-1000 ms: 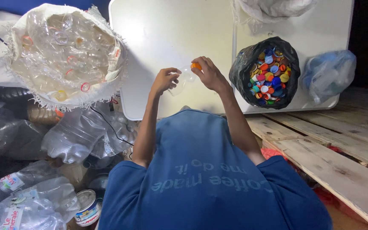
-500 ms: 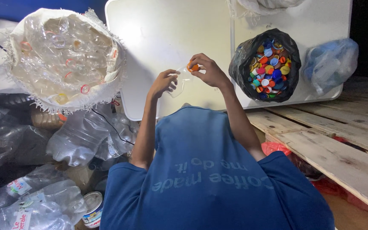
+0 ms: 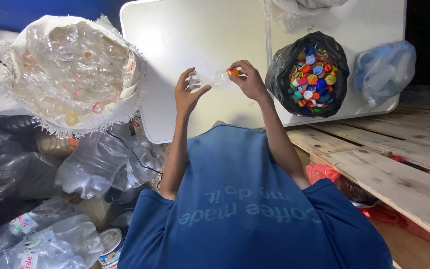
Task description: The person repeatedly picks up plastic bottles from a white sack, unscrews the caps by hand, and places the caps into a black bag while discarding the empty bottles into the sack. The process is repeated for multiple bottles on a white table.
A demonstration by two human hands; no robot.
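- Holding a small, clear, crumpled plastic bottle [image 3: 210,78] sideways above the white tabletop [image 3: 195,35], you are keeping it in the upper middle of the frame, between both hands.
- Your left hand [image 3: 187,94] is gripping the bottle's base end, thumb and fingers curled around it.
- Your right hand [image 3: 247,79] is closing its fingertips on the round orange cap [image 3: 233,72] at the bottle's neck end; the fingers are pinched tight on it.
- A black plastic bag [image 3: 277,69] is sitting open just right of your right hand, in the upper right of the frame, filled with bottle caps of many colours [image 3: 314,79].
- A white woven sack [image 3: 75,65] is standing open in the upper left of the frame, holding clear plastic bottles without caps.
- More crushed clear bottles [image 3: 95,164] are lying heaped along the left edge and lower left of the frame, with a small tin can [image 3: 109,244] among them.
- A pale blue plastic bag [image 3: 384,69] is resting at the far right, beside the black bag.
- Bare wooden pallet planks [image 3: 399,174] are running across the right side, below the tabletop.
- Your blue T-shirt [image 3: 255,209] is filling the lower middle of the frame.
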